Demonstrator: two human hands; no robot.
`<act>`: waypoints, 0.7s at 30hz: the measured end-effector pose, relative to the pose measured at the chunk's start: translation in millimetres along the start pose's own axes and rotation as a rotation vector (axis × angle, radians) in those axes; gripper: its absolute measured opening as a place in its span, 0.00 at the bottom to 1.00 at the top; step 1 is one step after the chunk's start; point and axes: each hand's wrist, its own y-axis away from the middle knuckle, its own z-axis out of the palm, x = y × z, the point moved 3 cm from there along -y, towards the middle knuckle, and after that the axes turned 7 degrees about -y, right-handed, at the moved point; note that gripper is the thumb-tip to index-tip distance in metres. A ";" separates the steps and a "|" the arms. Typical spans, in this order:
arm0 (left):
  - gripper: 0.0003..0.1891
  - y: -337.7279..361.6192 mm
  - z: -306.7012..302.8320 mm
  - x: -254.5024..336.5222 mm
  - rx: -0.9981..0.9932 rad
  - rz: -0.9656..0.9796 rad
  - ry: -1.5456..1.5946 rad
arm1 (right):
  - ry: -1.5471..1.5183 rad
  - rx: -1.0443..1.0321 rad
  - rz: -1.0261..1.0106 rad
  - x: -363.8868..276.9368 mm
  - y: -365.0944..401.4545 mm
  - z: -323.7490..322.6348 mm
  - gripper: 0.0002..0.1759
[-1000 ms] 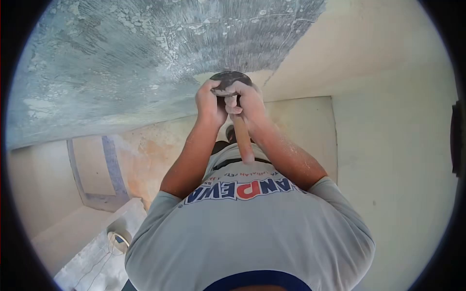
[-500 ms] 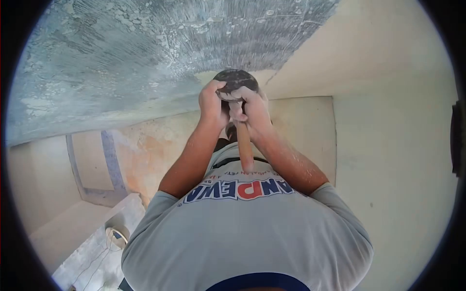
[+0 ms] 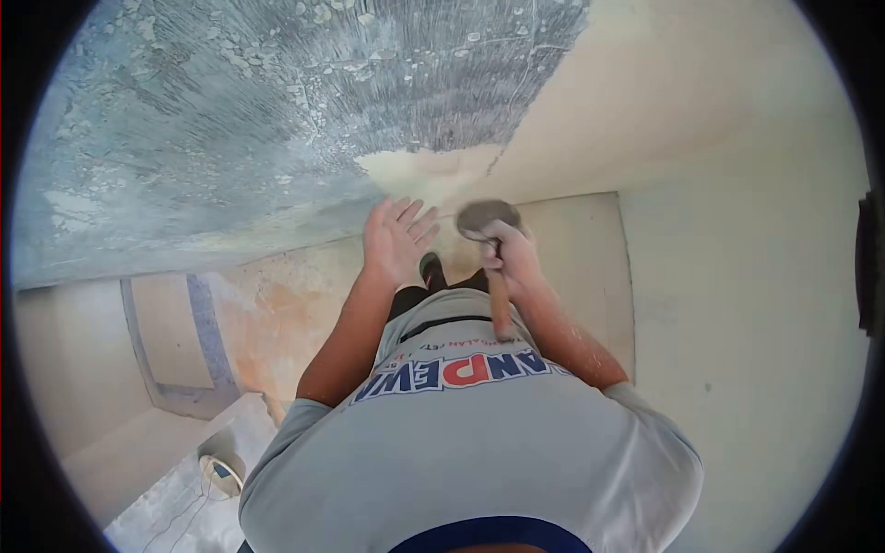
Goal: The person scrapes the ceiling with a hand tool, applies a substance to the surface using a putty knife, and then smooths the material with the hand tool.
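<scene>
My right hand (image 3: pixel 518 262) is closed round a wooden-handled tool (image 3: pixel 500 309) with a dark, rounded head (image 3: pixel 485 216). Its handle points down toward my shirt, while the head, smeared by motion, sits above my fingers near the wall. To the left, my left hand (image 3: pixel 398 241) is raised, palm showing and fingers spread, with nothing in it. Pale dust coats both hands. Just beyond them, a smooth cream patch (image 3: pixel 424 171) lies along the lower edge of the rough grey-blue wall surface (image 3: pixel 304 101).
Smooth cream wall (image 3: pixel 636 101) adjoins the rough area on the right. A foot (image 3: pixel 431 271) shows below my hands on the floor. At lower left, a pale bucket (image 3: pixel 221 475) stands on a whitish sheet (image 3: pixel 171 516), with thin cords nearby.
Both hands were together at the tool's dark head against the wall. My left hand has let go and opened to the left; my right hand has drawn the tool down and right.
</scene>
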 end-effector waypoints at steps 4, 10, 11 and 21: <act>0.36 17.1 47.1 17.4 0.087 0.426 -0.314 | -0.171 0.238 -0.025 0.6 7.4 -78.3 0.04; 0.35 7.5 95.0 34.7 0.352 1.871 -1.480 | -0.150 0.281 -0.141 -17.2 25.7 -123.5 0.04; 0.34 -26.2 90.6 32.4 0.456 1.697 -1.841 | -0.115 0.263 -0.188 -23.8 29.2 -125.6 0.05; 0.30 -184.8 -209.8 -255.2 -0.144 0.092 -2.692 | 0.995 0.274 -0.310 -11.4 45.4 -387.0 0.15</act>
